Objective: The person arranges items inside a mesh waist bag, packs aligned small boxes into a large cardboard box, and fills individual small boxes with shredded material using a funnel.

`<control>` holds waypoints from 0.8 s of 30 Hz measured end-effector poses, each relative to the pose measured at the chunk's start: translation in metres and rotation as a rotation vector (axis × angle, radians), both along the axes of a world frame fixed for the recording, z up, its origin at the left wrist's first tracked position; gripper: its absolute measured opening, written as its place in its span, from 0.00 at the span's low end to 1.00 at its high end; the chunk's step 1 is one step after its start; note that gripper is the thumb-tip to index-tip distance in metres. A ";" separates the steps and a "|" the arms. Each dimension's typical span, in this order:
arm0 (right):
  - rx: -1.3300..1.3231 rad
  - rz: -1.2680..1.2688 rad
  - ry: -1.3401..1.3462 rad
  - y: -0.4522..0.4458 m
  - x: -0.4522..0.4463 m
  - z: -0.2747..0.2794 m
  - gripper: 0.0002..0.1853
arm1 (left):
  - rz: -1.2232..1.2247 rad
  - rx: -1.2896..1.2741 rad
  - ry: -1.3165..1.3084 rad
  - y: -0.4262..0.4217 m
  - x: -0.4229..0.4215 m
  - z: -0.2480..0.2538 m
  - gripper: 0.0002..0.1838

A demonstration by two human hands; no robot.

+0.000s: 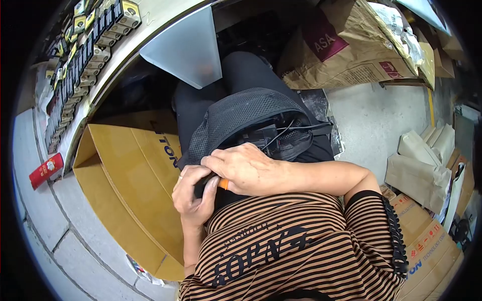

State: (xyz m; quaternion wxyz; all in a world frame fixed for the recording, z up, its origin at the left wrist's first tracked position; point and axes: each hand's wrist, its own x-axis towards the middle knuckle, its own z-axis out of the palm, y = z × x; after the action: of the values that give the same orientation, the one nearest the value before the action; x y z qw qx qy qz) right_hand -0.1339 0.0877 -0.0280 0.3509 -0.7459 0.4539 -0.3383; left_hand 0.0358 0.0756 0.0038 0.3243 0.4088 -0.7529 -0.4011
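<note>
Close together in front of my striped shirt (281, 236) are both hands. My left hand (193, 193) is closed around a small black object (202, 184). Fingers bent, my right hand (241, 168) meets it from the right, closed on an orange piece (224, 184); whether the orange and black parts are one object is unclear. Just beyond the hands, a black mesh bag (251, 108) lies open on my lap, with black items and cables (276, 135) inside.
An opened cardboard box (135, 175) stands at my left. Beyond my knees hangs a translucent sheet (191, 50). Small boxes (90, 60) line a surface at the upper left, near a red can (46, 171). Paper sacks (341, 50) and cartons (427, 246) are on the right.
</note>
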 end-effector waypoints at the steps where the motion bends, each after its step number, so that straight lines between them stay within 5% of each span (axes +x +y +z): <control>1: -0.003 -0.010 -0.024 0.000 0.001 0.000 0.12 | 0.044 0.059 0.085 0.001 0.002 0.000 0.11; 4: -0.005 -0.028 -0.074 0.000 0.003 -0.001 0.11 | 0.133 0.181 0.251 0.000 0.004 0.000 0.13; 8: -0.003 -0.066 -0.082 0.002 0.005 -0.002 0.10 | 0.084 -0.021 -0.223 -0.012 0.005 0.000 0.15; 18: -0.186 -0.081 -0.195 0.004 0.000 0.006 0.14 | 0.018 -0.139 -0.321 -0.014 0.009 -0.022 0.10; 24: 0.080 -0.290 -0.179 0.017 -0.059 0.023 0.19 | 0.034 -0.258 -0.423 -0.016 0.013 -0.022 0.07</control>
State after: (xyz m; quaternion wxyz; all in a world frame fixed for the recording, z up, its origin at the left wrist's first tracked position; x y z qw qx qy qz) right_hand -0.1929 0.1044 -0.0048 0.3669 -0.6248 0.5369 -0.4322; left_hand 0.0488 0.0592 -0.0181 0.2158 0.4514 -0.8421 -0.2015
